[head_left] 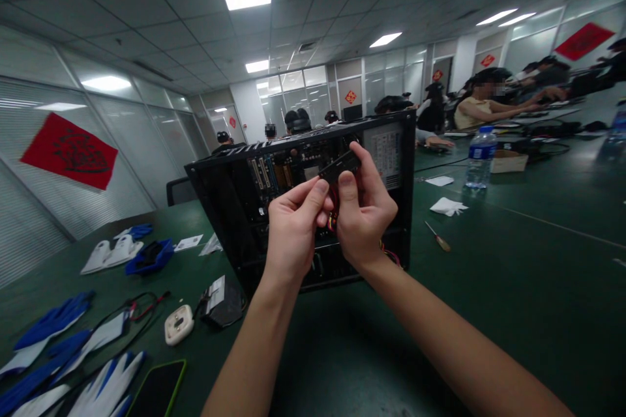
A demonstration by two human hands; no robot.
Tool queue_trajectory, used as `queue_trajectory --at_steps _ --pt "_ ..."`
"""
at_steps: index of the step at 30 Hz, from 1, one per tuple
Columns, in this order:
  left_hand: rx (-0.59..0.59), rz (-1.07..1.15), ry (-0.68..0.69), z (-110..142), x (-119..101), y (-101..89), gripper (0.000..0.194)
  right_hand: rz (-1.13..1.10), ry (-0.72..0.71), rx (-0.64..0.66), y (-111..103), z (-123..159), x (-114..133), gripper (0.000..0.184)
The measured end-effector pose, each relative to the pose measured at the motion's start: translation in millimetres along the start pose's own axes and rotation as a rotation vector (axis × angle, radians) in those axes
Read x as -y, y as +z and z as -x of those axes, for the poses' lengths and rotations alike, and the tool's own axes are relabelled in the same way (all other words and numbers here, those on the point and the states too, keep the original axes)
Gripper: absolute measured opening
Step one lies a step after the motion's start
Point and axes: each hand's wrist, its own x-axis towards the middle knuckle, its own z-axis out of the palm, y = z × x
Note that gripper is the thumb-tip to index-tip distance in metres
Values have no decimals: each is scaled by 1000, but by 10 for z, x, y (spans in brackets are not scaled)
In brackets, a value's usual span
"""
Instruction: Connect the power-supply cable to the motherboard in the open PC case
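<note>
A flat black strip-shaped part (338,168), perhaps a memory stick, is held up before the open computer case (401,208). My left hand (293,228) pinches its lower left end between thumb and fingers. At the other end, my right hand (364,218) grips it with the thumb in front and the index finger along the top. Behind the hands, the case stands on the table with its inside facing me. Expansion slots (264,172) show at its left and a labelled power supply (381,153) at upper right. Coloured cables (391,255) hang below; my hands hide the middle.
Left on the green table lie gloves (105,388), a phone (157,391), a white square object (178,324), a black box-shaped part (222,303) and a blue tray (151,257). A screwdriver (437,236) and water bottle (480,159) are at right. People sit beyond.
</note>
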Motion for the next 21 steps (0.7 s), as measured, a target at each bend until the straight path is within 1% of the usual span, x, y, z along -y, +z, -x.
queue_trajectory --at_steps 5,9,17,21 --pt "14 29 -1 -1 6 0 29 -8 21 -6 -3 -1 13 49" --pt "3 16 1 5 10 5 29 -21 33 -2 -5 -5 11 50" --pt "5 3 7 1 24 4 29 30 -10 -48 11 -21 13 47" --pt "1 -14 30 8 48 10 28 -9 19 -32 15 -7 -4 48"
